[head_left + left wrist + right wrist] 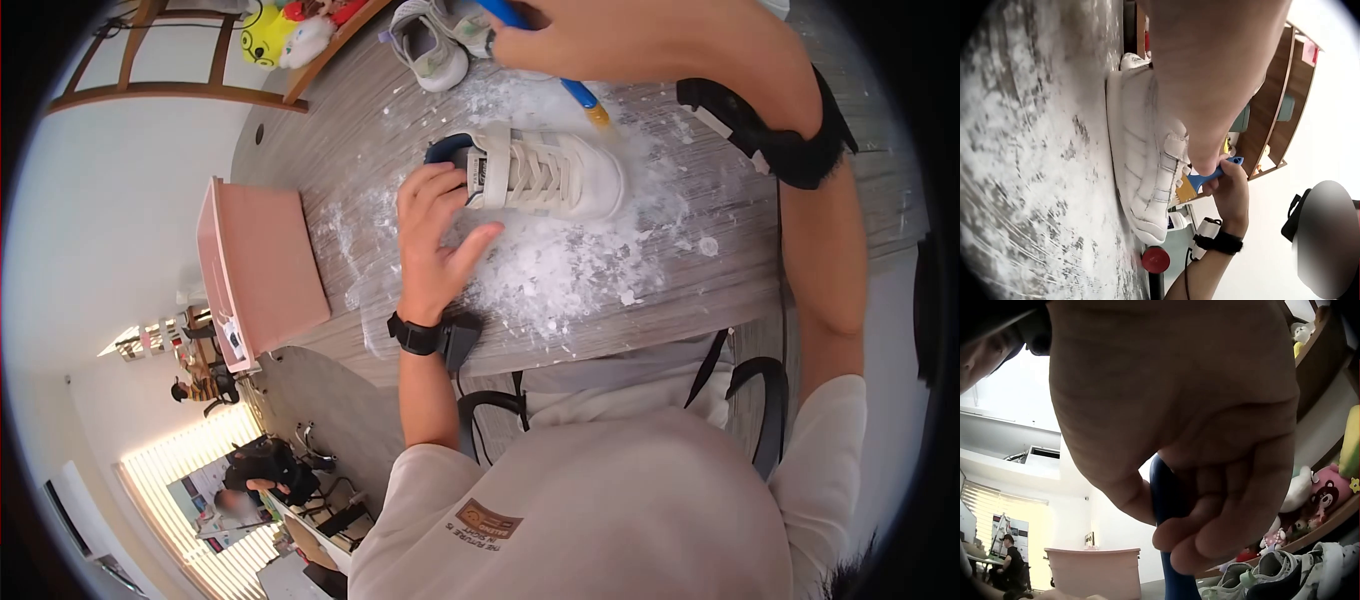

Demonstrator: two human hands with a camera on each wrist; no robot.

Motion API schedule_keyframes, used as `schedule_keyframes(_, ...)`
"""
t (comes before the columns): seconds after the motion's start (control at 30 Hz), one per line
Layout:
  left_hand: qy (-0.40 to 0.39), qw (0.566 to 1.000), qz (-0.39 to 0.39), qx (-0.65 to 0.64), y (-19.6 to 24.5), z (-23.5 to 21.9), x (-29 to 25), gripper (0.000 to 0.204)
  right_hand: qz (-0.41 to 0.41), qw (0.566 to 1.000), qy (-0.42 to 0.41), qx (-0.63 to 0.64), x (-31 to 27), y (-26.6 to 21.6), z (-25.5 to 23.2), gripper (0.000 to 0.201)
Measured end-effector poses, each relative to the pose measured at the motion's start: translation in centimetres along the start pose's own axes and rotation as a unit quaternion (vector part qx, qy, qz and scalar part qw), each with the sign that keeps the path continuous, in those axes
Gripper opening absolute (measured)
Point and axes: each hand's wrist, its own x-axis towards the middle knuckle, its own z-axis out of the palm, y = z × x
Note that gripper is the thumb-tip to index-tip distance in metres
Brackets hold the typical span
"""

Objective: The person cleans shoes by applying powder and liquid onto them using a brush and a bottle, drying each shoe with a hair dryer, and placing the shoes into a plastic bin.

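A white sneaker [545,175] with laces, a strap and a dark blue collar lining stands upright on a grey wood-grain table [370,130]. My left hand [435,235] grips it at the ankle opening, fingers at the collar and thumb stretched along the near side. A brush with a blue handle [577,92] and yellowish bristles [598,116] is held in my right hand [640,40]. Its bristle end is close beside the toe in the head view. The right wrist view shows bent fingers [1210,534] around the blue handle [1169,500].
White powder and flakes [570,265] cover the table around the sneaker. More shoes [430,50] stand at the far side. A pink bin [265,265] is on the left, and plush toys [285,35] sit on a wooden shelf. A red round-ended object [1156,259] lies beyond the toe.
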Motion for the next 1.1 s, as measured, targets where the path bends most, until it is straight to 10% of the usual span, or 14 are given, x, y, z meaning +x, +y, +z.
schedule_keyframes(0.17,0.01,1.0,-0.001,-0.022,0.1,-0.7,0.3,0.037,-0.057,0.994,0.087,0.038,-1.0,-1.2,1.1,0.039)
schedule_keyframes(0.47,0.015,0.991,-0.092,-0.097,1.4,-0.8,0.0,0.037,0.018,0.993,-0.095,0.072,-0.6,-2.8,-1.9,0.038)
schedule_keyframes(0.77,-0.007,0.911,-0.251,-0.327,0.9,-1.2,-1.0,0.029,-0.164,0.964,0.146,0.149,-2.0,-0.8,2.6,0.037)
schedule_keyframes(0.97,-0.007,0.846,-0.274,-0.457,0.4,-1.2,-1.4,0.026,-0.185,0.934,-0.168,0.256,0.3,1.4,-1.3,0.037)
schedule_keyframes(1.1,-0.001,0.825,-0.264,-0.5,-0.2,-1.3,-1.5,0.026,-0.136,0.968,0.06,0.2,-0.9,-0.3,1.6,0.037)
